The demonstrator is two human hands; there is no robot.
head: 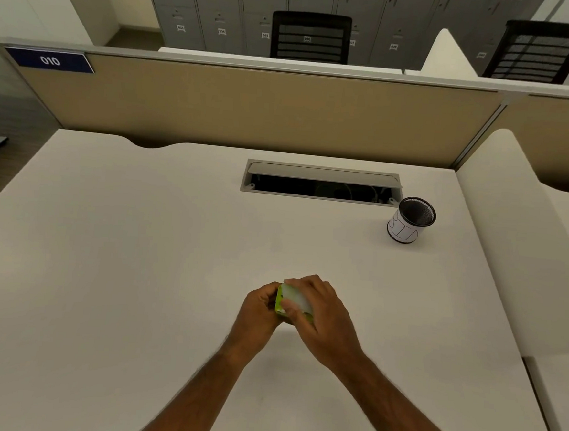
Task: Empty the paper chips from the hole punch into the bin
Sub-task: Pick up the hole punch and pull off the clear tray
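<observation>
Both hands clasp the small green-and-white hole punch.

Hole punch in your grip, bin off to the right

Your hole punch is small and lime green with a pale, translucent white face turned up; only that patch shows, tilted, above the near middle of the bench. Your bin is a black mesh cup wrapped in white handwritten paper, upright, mouth open, well apart at far right.
</observation>
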